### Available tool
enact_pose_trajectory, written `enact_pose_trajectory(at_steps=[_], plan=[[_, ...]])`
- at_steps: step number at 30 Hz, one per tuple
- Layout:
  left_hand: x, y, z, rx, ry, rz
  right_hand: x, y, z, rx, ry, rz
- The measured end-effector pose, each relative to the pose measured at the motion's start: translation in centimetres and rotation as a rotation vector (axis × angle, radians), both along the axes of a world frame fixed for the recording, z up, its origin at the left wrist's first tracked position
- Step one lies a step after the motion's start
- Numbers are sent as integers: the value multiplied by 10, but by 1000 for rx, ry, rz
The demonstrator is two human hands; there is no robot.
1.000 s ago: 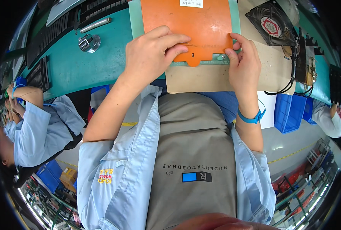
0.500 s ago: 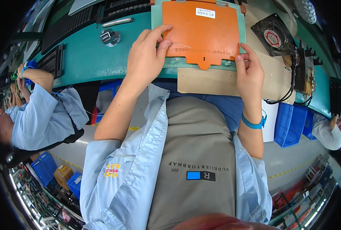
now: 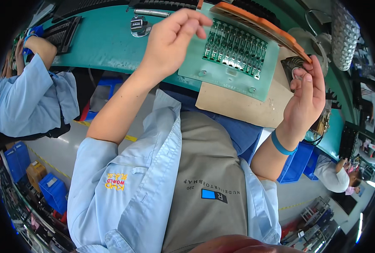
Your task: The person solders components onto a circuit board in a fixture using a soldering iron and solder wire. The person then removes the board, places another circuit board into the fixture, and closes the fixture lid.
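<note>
The orange hinged cover (image 3: 263, 26) stands raised, tilted up from the pale green fixture plate (image 3: 215, 80). A panel of several narrow green circuit boards (image 3: 236, 48) lies uncovered in the fixture. My right hand (image 3: 305, 92) has its fingers at the cover's near tab and holds it up. My left hand (image 3: 170, 40) hovers at the fixture's left edge beside the boards, its fingers curled together; whether something thin is between them I cannot make out.
A silver tally counter (image 3: 140, 26) and a metal tube (image 3: 152, 13) lie on the green mat to the left. Brown cardboard (image 3: 238, 105) lies under the fixture. A black fan (image 3: 291, 67) is partly hidden behind my right hand. A co-worker's sleeve (image 3: 31, 92) is at the left.
The orange cover has swung up from lying flat, exposing the boards. My right hand has moved right with its tab. A thin white strand seen at my left fingers no longer shows.
</note>
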State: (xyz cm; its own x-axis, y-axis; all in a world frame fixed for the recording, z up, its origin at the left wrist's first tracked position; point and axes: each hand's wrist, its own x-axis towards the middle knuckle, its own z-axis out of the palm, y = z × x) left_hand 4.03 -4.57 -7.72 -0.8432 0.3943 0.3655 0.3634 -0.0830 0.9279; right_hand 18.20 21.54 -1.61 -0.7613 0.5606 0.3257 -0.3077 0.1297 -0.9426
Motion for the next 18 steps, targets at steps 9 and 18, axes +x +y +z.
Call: enact_pose_trajectory(at_steps=[9, 18], plan=[[-4, 28, -18, -618, 449, 190, -7, 0, 1, 41, -3, -21], [-12, 34, -21, -724, 410, 213, -7, -1, 1, 66, -17, -42]])
